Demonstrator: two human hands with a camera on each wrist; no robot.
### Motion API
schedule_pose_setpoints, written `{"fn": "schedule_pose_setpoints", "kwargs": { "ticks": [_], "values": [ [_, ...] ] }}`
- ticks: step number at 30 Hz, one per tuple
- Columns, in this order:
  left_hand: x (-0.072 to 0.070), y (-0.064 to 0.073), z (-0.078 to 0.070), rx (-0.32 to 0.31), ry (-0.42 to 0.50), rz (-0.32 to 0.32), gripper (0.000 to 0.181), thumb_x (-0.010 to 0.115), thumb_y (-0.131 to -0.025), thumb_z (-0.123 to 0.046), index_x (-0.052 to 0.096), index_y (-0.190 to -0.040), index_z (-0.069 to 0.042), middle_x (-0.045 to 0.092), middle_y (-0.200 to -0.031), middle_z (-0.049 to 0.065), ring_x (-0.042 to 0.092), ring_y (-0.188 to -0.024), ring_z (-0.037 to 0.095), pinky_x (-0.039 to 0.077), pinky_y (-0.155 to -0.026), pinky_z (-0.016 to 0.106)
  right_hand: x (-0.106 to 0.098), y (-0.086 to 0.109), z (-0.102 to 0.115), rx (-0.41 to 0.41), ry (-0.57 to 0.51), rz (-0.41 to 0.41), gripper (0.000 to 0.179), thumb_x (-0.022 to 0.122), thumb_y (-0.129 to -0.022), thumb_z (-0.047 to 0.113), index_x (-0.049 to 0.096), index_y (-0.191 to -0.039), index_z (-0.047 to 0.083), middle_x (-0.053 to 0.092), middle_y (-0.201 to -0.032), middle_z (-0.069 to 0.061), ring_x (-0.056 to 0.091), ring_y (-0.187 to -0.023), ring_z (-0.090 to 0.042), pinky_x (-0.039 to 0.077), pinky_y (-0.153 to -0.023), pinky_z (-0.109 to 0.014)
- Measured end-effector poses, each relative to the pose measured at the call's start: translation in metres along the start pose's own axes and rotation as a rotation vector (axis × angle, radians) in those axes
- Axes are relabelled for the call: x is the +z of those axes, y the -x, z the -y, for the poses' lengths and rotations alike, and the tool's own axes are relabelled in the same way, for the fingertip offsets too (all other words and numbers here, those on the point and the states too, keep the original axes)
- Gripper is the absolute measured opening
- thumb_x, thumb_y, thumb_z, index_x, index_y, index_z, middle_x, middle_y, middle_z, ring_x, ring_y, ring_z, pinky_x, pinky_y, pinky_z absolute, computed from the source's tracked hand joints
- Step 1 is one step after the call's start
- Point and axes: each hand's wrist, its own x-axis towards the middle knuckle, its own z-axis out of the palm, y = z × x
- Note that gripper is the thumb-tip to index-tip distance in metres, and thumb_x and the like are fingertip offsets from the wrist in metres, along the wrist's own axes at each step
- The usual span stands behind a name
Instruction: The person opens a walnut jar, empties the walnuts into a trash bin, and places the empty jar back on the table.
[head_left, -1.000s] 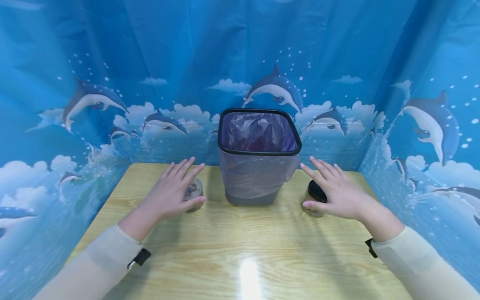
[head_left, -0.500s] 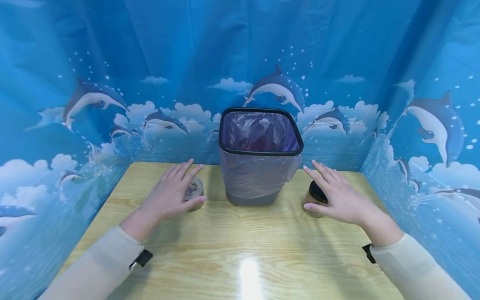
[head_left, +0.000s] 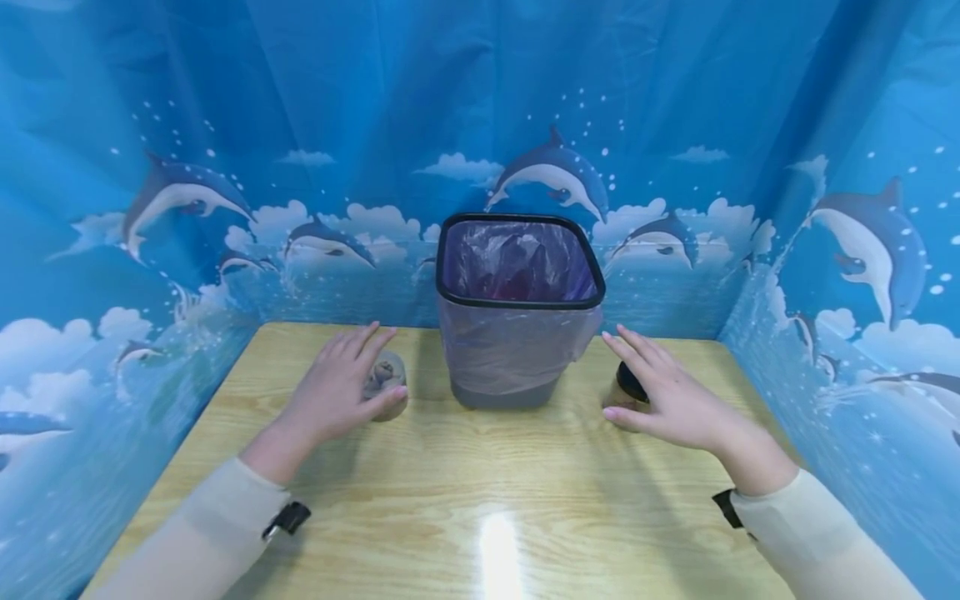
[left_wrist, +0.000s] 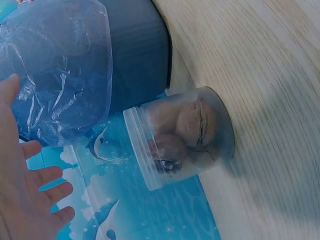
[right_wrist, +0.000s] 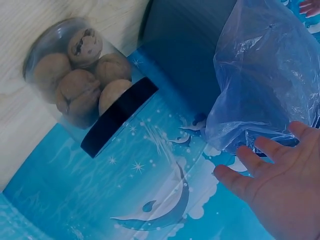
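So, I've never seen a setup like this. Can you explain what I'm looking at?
There's no machine here, just a person's bare left hand and right hand. The wide picture comes from a camera worn on the head, looking forward and down. The other two come from cameras on the left and right wrists.

On the wooden table stands a bin lined with a thin plastic bag. Near each hand is a clear jar of what look like walnuts: the left jar shows no lid that I can make out, while the right jar wears a black lid. Behind hangs a blue dolphin curtain.

Nothing is held: both hands are open beside the jars.
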Motion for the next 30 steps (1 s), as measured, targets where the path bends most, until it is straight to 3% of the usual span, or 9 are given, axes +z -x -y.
{"fn": "schedule_pose_setpoints", "kwargs": {
  "ticks": [7, 17, 30],
  "values": [
    [0.006, -0.001, 0.001, -0.012, 0.026, -0.05, 0.089, 0.052, -0.094, -0.066, 0.026, -0.159, -0.011, 0.029, -0.16, 0.021, 0.03, -0.143, 0.045, 0.022, -0.113, 0.065, 0.003, 0.0, 0.001, 0.006, -0.048, -0.001, 0.097, 0.068, -0.093, 0.049, 0.005, -0.162, 0.029, 0.005, -0.167, -0.011, 0.012, -0.148, -0.047, 0.023, -0.107, -0.073],
    [0.011, 0.0, 0.009, -0.081, 0.103, -0.132, 0.082, 0.062, -0.094, -0.053, 0.034, -0.155, -0.006, 0.033, -0.157, 0.022, 0.033, -0.141, 0.044, 0.025, -0.112, 0.063, 0.009, 0.0, 0.001, 0.02, -0.129, 0.002, 0.095, 0.068, -0.094, 0.047, 0.004, -0.162, 0.029, 0.004, -0.168, -0.009, 0.009, -0.149, -0.047, 0.021, -0.107, -0.074],
    [0.019, 0.002, 0.011, -0.1, 0.162, -0.19, 0.078, 0.065, -0.094, -0.049, 0.038, -0.152, -0.004, 0.039, -0.153, 0.022, 0.037, -0.138, 0.045, 0.027, -0.11, 0.065, 0.02, 0.001, 0.003, 0.016, -0.187, -0.071, 0.094, 0.07, -0.094, 0.041, 0.008, -0.162, 0.024, 0.013, -0.166, -0.015, 0.015, -0.148, -0.043, 0.026, -0.107, -0.071]
  ]
}}
